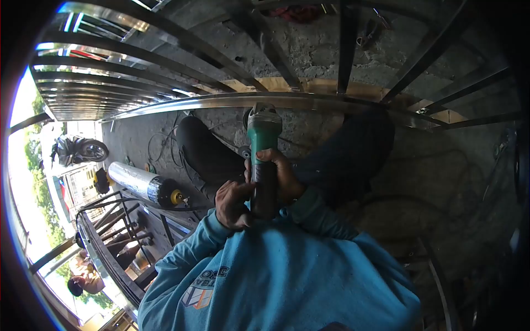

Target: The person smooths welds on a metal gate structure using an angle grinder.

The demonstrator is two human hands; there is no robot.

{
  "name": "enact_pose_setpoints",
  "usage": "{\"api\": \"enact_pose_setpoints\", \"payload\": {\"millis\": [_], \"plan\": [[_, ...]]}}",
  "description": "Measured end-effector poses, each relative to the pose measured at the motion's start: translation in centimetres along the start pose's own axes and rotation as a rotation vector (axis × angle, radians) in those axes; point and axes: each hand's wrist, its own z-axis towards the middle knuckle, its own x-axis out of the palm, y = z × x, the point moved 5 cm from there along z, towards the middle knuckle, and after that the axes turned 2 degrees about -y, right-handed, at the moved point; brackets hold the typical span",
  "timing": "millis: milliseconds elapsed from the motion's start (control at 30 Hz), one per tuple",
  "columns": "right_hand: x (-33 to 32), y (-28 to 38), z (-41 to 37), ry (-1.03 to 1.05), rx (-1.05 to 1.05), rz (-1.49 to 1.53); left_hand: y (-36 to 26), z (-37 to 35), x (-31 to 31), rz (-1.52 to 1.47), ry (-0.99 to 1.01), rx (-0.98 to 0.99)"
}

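Note:
An angle grinder (264, 160) with a green front housing and dark rear body lies upright in the view, in front of my torso. Its metal head points away from me and overlaps the long metal rail (221, 101) of a barred frame. My right hand (284, 177) is wrapped around the middle of the grinder from the right, thumb across the top. On the other side, my left hand (232, 203) is closed against the dark rear body, its fingers along the side. The grinder's disc is mostly hidden beside the head.
Metal bars (276, 55) run outward from the rail across the far floor. At left lie a gas cylinder (139, 183) and dark cables (157, 144); beyond are a motorcycle (83, 151), a dark metal framework (102, 251) and another person (87, 278). My knees flank the grinder.

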Motion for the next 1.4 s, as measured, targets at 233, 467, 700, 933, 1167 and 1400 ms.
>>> {"api": "enact_pose_setpoints", "payload": {"millis": [233,467,700,933,1167,1400], "plan": [[1.2,-2.1,2.3,-0.137,-0.04,-0.051,6.1,0.1,-2.7,-0.772,-0.227,-0.682],[3.7,-2.4,2.9,-0.311,-0.276,-0.41,12.4,-0.7,-4.7,-0.987,0.089,-0.791],[6.6,-1.1,4.5,-0.355,-0.451,-0.985,13.5,0.7,-5.9,-1.273,0.202,-0.831],[7.0,-0.5,6.3,-0.453,-0.532,-1.828,15.8,-0.1,-4.6,-1.255,-0.015,-0.932],[6.4,-2.4,7.1,-0.523,-0.181,-2.104,16.7,-2.1,-1.2,-1.176,-0.306,-1.001],[4.0,-2.9,5.7,-0.534,-0.168,-2.06,16.3,-3.3,1.0,-1.142,-0.26,-1.069]]}}
